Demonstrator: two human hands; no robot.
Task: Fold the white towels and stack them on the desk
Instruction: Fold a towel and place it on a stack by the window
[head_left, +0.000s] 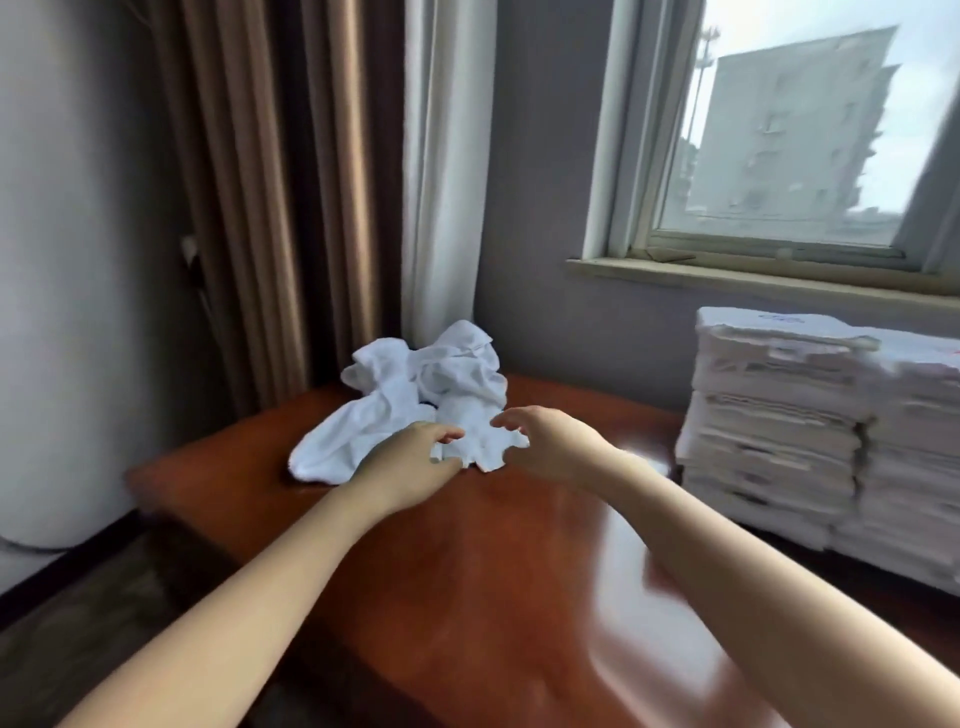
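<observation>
A heap of crumpled white cloth towels (415, 395) was seen lying on the far left part of a glossy reddish-brown wooden desk (493, 571), close to its back corner. Both bare forearms were stretched forward over the desk to the near edge of the heap. The left hand (415, 457) was placed at that edge with its fingers curled, and a fold of towel was pinched between thumb and fingers. The right hand (545, 441) was held just beside it, fingers bent downward over the near corner of the same cloth; whether that corner was actually gripped could not be told. A tall stack of folded white towels (779, 431) was set on the right side of the desk, well apart from the heap. Behind the heap a brown pleated curtain (260, 182) and a white sheer curtain (447, 166) were hung, and a window (779, 130) was seen above the stack.
</observation>
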